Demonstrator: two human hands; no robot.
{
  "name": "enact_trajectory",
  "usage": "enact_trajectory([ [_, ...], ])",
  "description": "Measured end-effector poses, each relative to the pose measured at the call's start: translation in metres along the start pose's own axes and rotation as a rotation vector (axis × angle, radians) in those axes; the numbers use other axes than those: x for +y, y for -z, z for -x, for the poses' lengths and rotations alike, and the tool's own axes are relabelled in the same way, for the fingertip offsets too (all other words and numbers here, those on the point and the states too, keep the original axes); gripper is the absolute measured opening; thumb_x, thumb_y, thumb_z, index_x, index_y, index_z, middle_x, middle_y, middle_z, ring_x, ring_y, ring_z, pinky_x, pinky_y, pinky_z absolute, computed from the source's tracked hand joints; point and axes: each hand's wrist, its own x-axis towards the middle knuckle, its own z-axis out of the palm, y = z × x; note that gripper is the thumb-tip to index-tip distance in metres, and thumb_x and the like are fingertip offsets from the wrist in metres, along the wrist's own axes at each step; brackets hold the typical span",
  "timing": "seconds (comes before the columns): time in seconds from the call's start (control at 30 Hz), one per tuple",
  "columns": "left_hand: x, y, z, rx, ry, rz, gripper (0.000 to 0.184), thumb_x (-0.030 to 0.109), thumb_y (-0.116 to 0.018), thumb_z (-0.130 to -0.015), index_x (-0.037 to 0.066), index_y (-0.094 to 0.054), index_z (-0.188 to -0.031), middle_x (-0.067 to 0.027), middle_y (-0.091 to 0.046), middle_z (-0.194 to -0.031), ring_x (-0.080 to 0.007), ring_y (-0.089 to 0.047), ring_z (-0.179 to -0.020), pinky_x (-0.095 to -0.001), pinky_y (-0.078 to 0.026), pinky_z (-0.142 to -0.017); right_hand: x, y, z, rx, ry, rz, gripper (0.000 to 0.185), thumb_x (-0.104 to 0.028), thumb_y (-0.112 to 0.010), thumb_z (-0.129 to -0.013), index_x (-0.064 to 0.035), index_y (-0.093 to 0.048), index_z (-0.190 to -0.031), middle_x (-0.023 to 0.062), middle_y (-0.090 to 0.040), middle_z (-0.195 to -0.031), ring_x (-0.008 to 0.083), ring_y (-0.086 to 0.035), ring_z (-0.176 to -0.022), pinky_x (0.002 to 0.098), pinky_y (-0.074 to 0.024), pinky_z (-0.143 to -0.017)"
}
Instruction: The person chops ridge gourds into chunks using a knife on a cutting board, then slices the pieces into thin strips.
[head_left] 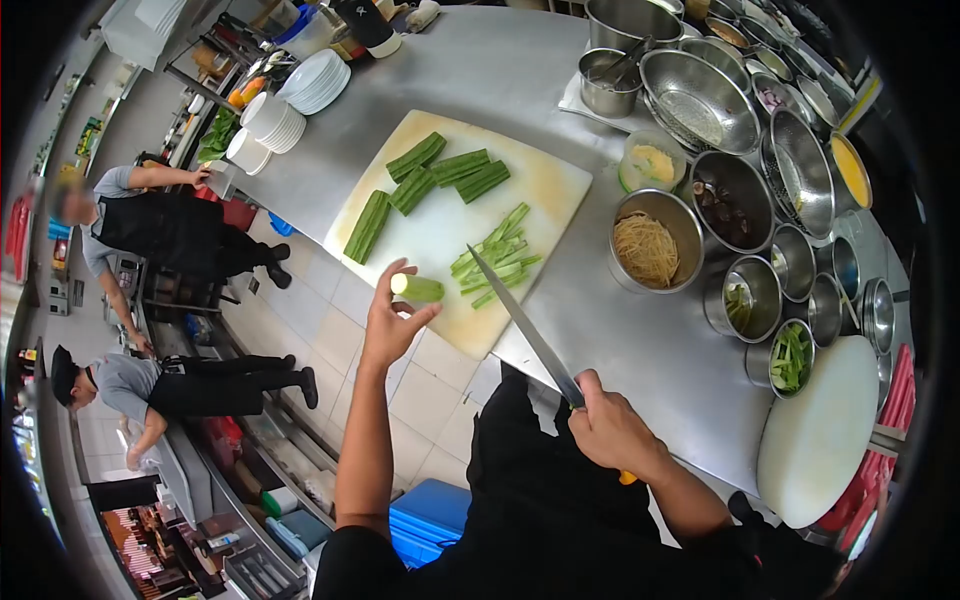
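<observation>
My left hand [392, 312] is at the near left edge of the white cutting board [440, 235], its fingers curved round a short green vegetable piece [418, 288] with a pale cut end. My right hand [612, 425] grips the handle of a long knife [530, 330]; the blade points up and left, its tip beside a pile of thin green strips [497, 258]. Several thick ridged green pieces [367, 227] lie on the far and left parts of the board. The knife blade is apart from the piece at my left hand.
Steel bowls, one with pale shreds [647, 245], one with cut greens [791, 357], crowd the right side. A round white board [815, 430] lies at the near right. White plates [316, 82] and bowls [272, 122] stand at the far left. Two people are at the left.
</observation>
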Motion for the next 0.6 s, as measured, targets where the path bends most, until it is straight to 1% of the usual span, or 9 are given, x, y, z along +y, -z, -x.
enact_trajectory([
  [0.07,-0.028,-0.001,-0.005,-0.114,0.080,0.038,0.066,0.009,-0.081,-0.082,-0.001,-0.047,-0.137,-0.0146,-0.062,-0.127,-0.0215,-0.063,-0.108,-0.0317,-0.054,-0.083,0.000,-0.004,-0.005,-0.023,0.016,0.033,0.037,-0.011,-0.048,-0.089,0.0017,-0.039,-0.122,0.0362,-0.063,-0.088,0.0563,-0.060,-0.087,0.0595,-0.0455,-0.085],
  [0.1,-0.028,-0.001,-0.002,-0.113,0.087,0.033,0.066,0.009,-0.081,-0.082,-0.001,-0.047,-0.137,-0.0146,-0.062,-0.127,-0.0215,-0.063,-0.108,-0.0317,-0.054,-0.083,-0.002,-0.003,-0.006,-0.031,0.017,0.030,0.037,-0.011,-0.048,-0.089,0.0017,-0.039,-0.122,0.0362,-0.063,-0.088,0.0563,-0.060,-0.087,0.0595,-0.0455,-0.085],
  [0.17,-0.026,-0.003,0.013,-0.019,0.036,0.394,0.045,0.007,-0.074,-0.090,-0.005,-0.052,-0.127,-0.0151,-0.064,-0.124,-0.0214,-0.065,-0.109,-0.0335,-0.053,-0.091,-0.005,-0.001,-0.006,-0.108,-0.101,0.042,0.040,-0.012,-0.048,-0.089,0.0000,-0.038,-0.125,0.0362,-0.062,-0.088,0.0563,-0.060,-0.086,0.0603,-0.0459,-0.083],
  [0.2,-0.017,-0.001,0.023,0.027,0.075,0.483,0.044,0.005,-0.072,-0.091,-0.005,-0.051,-0.128,-0.0175,-0.063,-0.126,-0.0224,-0.064,-0.111,-0.0343,-0.053,-0.096,-0.002,-0.003,-0.007,-0.120,-0.096,0.035,0.040,-0.012,-0.048,-0.089,0.0000,-0.038,-0.125,0.0362,-0.062,-0.088,0.0563,-0.060,-0.086,0.0603,-0.0459,-0.083],
  [0.3,-0.022,0.006,0.048,0.089,0.050,0.669,0.045,0.004,-0.072,-0.090,-0.003,-0.051,-0.128,-0.0185,-0.062,-0.128,-0.0237,-0.063,-0.114,-0.0366,-0.053,-0.097,0.010,-0.014,-0.003,-0.082,-0.047,0.002,0.036,-0.014,-0.049,-0.093,-0.0018,-0.039,-0.125,0.0355,-0.063,-0.088,0.0559,-0.060,-0.085,0.0603,-0.0468,-0.080],
  [0.33,-0.022,0.007,0.062,0.098,0.068,0.693,0.046,0.004,-0.073,-0.089,-0.003,-0.050,-0.129,-0.0180,-0.062,-0.127,-0.0236,-0.063,-0.113,-0.0388,-0.055,-0.095,0.013,-0.021,-0.003,-0.042,0.038,-0.010,0.035,-0.016,-0.049,-0.095,-0.0018,-0.039,-0.125,0.0342,-0.063,-0.085,0.0554,-0.061,-0.082,0.0599,-0.0473,-0.078],
  [0.4,-0.015,0.002,0.067,0.113,0.070,0.660,0.046,0.003,-0.073,-0.089,-0.002,-0.050,-0.129,-0.0173,-0.062,-0.126,-0.0232,-0.064,-0.111,-0.0386,-0.056,-0.094,0.007,-0.019,0.000,-0.031,0.112,-0.006,0.031,-0.019,-0.048,-0.100,0.0006,-0.040,-0.123,0.0299,-0.063,-0.075,0.0521,-0.062,-0.072,0.0578,-0.0491,-0.070],
  [0.5,-0.004,-0.010,0.063,0.106,0.078,0.580,0.045,0.002,-0.072,-0.089,0.000,-0.047,-0.127,-0.0155,-0.061,-0.121,-0.0210,-0.064,-0.105,-0.0371,-0.057,-0.090,0.006,-0.026,-0.002,-0.052,0.172,-0.035,0.030,-0.019,-0.048,-0.101,-0.0007,-0.042,-0.123,0.0278,-0.064,-0.076,0.0495,-0.063,-0.075,0.0559,-0.0480,-0.069],
  [0.6,-0.004,-0.025,0.059,0.088,0.025,0.453,0.045,0.002,-0.071,-0.090,0.001,-0.044,-0.126,-0.0153,-0.061,-0.120,-0.0196,-0.064,-0.102,-0.0345,-0.057,-0.087,0.001,-0.034,-0.005,-0.098,0.191,0.031,0.028,-0.011,-0.051,-0.098,0.0046,-0.043,-0.120,0.0268,-0.064,-0.075,0.0466,-0.064,-0.070,0.0524,-0.0515,-0.065],
])
